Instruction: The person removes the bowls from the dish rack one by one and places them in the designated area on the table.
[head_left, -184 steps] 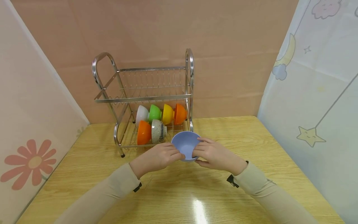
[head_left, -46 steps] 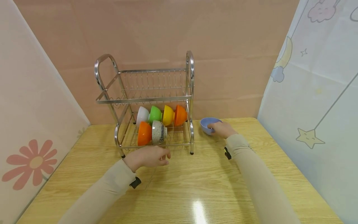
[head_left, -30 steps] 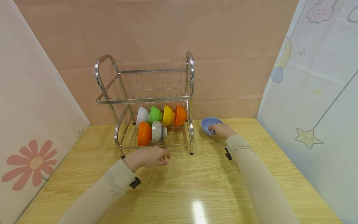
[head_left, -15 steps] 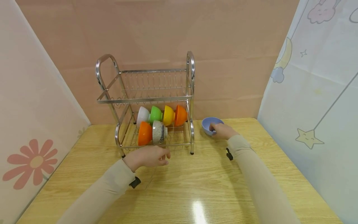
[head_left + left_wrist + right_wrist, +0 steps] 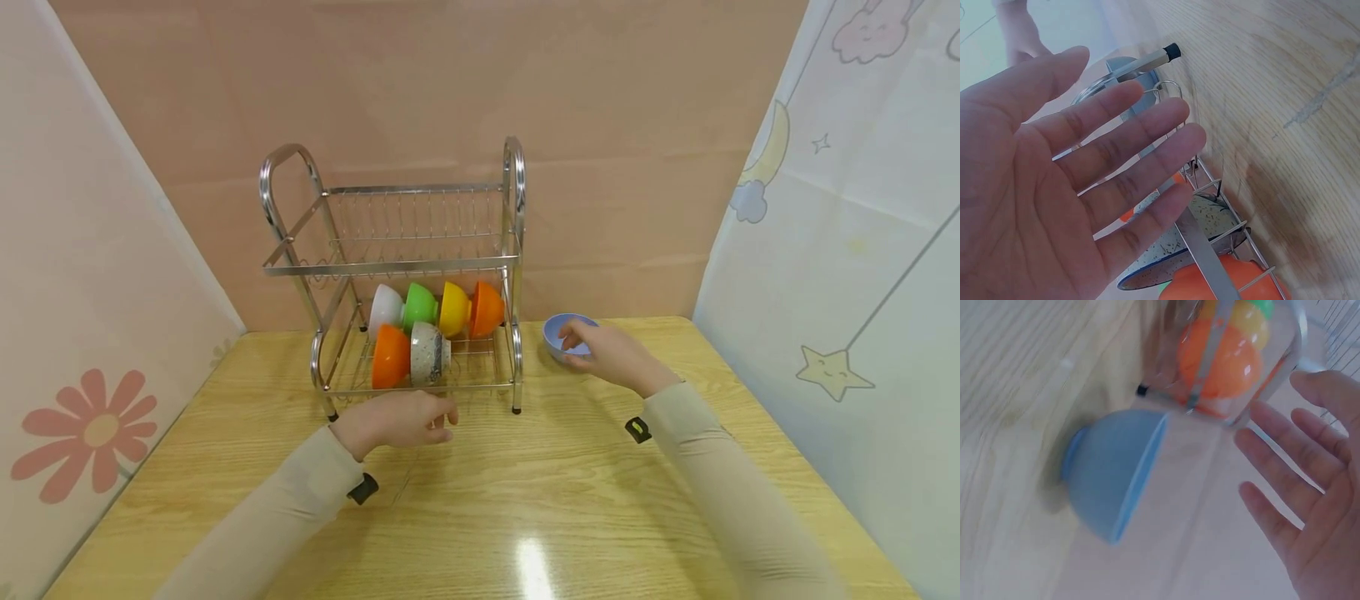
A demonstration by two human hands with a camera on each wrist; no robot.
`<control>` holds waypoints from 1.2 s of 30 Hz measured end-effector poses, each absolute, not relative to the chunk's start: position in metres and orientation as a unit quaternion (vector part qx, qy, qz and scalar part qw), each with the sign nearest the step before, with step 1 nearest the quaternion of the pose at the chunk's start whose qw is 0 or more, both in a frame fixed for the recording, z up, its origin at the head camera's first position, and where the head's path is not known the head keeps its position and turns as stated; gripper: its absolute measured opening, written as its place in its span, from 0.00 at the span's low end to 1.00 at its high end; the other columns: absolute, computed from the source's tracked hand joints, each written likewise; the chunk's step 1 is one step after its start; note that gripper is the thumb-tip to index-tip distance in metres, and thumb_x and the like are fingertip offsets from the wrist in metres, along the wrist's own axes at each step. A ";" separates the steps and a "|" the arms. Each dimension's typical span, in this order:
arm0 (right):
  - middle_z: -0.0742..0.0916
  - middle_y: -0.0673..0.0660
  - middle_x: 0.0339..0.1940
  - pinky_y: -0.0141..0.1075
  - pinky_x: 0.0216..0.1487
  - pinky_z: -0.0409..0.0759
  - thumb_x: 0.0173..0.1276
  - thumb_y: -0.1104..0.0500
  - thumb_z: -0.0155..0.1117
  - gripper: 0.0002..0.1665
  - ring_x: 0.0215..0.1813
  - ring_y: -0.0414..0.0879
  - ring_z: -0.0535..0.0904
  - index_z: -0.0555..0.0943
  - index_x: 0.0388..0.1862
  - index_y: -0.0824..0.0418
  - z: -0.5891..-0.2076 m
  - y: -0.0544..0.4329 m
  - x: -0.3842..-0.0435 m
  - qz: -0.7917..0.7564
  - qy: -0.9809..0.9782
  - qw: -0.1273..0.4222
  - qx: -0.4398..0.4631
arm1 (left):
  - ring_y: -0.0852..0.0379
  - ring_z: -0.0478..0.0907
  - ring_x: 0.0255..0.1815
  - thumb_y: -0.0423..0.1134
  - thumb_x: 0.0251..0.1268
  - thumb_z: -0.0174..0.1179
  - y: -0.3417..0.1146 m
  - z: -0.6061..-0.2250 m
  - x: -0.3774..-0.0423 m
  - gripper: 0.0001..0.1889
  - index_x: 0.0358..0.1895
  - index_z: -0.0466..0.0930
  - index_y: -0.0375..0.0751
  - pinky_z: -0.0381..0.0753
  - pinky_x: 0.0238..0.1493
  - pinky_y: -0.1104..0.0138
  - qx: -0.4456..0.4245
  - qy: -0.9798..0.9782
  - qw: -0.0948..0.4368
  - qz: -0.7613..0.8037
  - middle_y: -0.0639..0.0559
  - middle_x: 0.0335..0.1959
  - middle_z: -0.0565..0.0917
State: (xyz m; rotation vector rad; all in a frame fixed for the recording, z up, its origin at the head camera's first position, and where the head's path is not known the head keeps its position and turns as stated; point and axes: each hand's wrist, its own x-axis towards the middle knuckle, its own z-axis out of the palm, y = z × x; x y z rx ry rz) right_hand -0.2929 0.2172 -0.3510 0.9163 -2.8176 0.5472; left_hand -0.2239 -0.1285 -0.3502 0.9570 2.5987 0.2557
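Observation:
A blue bowl (image 5: pixel 553 335) stands upright on the table, to the right of the metal dish rack (image 5: pixel 390 267). My right hand (image 5: pixel 615 357) hovers at the bowl's near right side, overlapping it in the head view. The right wrist view shows that hand apart from the bowl (image 5: pixel 1113 472), fingers spread and holding nothing. My left hand (image 5: pixel 393 419) is in front of the rack's lower tier, its relaxed fingers bare of anything. In the left wrist view its palm and fingers lie before a speckled bowl (image 5: pixel 1210 215) and the rack's lower rail.
Tipped on their sides in the rack's lower tier are a white bowl (image 5: pixel 385 311), a green bowl (image 5: pixel 419 305), a yellow bowl (image 5: pixel 453 310) and an orange bowl (image 5: pixel 487 311). Before them lie another orange bowl (image 5: pixel 390 357) and the speckled one. A pink backdrop (image 5: pixel 615 167) rises behind.
The blue bowl, earlier held in both hands before the rack, was set down at its right by my right hand. That hand has just let go and drawn back; my left hand stays put lately.

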 end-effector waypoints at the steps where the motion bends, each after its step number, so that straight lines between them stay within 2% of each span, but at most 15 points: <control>1: 0.87 0.52 0.44 0.47 0.49 0.80 0.68 0.57 0.65 0.18 0.46 0.50 0.84 0.74 0.54 0.60 -0.350 0.215 -0.287 0.176 -0.929 0.070 0.317 | 0.66 0.77 0.32 0.48 0.72 0.56 -0.128 -0.350 -0.224 0.12 0.51 0.78 0.48 0.79 0.39 0.67 0.340 0.919 0.178 0.088 0.60 0.36 0.82; 4: 0.88 0.47 0.39 0.43 0.44 0.82 0.67 0.57 0.65 0.15 0.40 0.44 0.85 0.75 0.50 0.57 -0.350 0.208 -0.273 0.152 -0.918 0.088 0.356 | 0.66 0.77 0.34 0.48 0.72 0.56 -0.128 -0.351 -0.224 0.12 0.52 0.78 0.48 0.79 0.39 0.67 0.342 0.919 0.175 0.086 0.59 0.37 0.83; 8: 0.87 0.44 0.34 0.40 0.43 0.82 0.65 0.57 0.67 0.14 0.38 0.39 0.84 0.77 0.47 0.56 -0.356 0.199 -0.260 0.122 -0.902 0.107 0.400 | 0.65 0.78 0.35 0.48 0.71 0.56 -0.127 -0.352 -0.224 0.13 0.51 0.78 0.48 0.79 0.40 0.67 0.344 0.919 0.173 0.088 0.59 0.38 0.83; 14: 0.87 0.44 0.35 0.33 0.39 0.82 0.66 0.58 0.66 0.08 0.37 0.36 0.84 0.79 0.43 0.54 -0.364 0.186 -0.244 0.114 -0.888 0.070 0.441 | 0.65 0.78 0.35 0.47 0.71 0.57 -0.128 -0.353 -0.224 0.12 0.50 0.78 0.48 0.79 0.40 0.67 0.343 0.919 0.172 0.090 0.58 0.38 0.83; 18: 0.86 0.42 0.34 0.30 0.38 0.81 0.66 0.59 0.65 0.03 0.37 0.34 0.83 0.79 0.37 0.51 -0.374 0.181 -0.237 0.118 -0.871 0.063 0.473 | 0.64 0.79 0.35 0.47 0.71 0.57 -0.128 -0.353 -0.223 0.12 0.50 0.78 0.47 0.79 0.41 0.67 0.341 0.919 0.174 0.092 0.58 0.38 0.83; 27: 0.84 0.40 0.29 0.28 0.35 0.78 0.65 0.59 0.65 0.05 0.32 0.34 0.80 0.78 0.32 0.50 -0.391 0.177 -0.235 0.092 -0.875 0.036 0.475 | 0.64 0.79 0.35 0.47 0.70 0.57 -0.129 -0.355 -0.223 0.12 0.51 0.78 0.47 0.80 0.41 0.66 0.333 0.921 0.179 0.097 0.58 0.38 0.83; 32: 0.83 0.40 0.27 0.28 0.32 0.77 0.64 0.58 0.66 0.06 0.29 0.31 0.77 0.77 0.30 0.50 -0.394 0.181 -0.237 0.074 -0.885 0.021 0.459 | 0.64 0.78 0.31 0.48 0.70 0.57 -0.132 -0.356 -0.223 0.13 0.51 0.79 0.47 0.80 0.36 0.67 0.326 0.933 0.130 0.077 0.57 0.37 0.84; 36: 0.84 0.41 0.28 0.29 0.33 0.78 0.65 0.58 0.66 0.06 0.30 0.32 0.78 0.78 0.30 0.51 -0.396 0.184 -0.239 0.074 -0.891 0.015 0.448 | 0.65 0.75 0.27 0.46 0.71 0.57 -0.135 -0.353 -0.225 0.10 0.47 0.81 0.47 0.78 0.31 0.69 0.289 0.952 0.034 0.094 0.57 0.36 0.84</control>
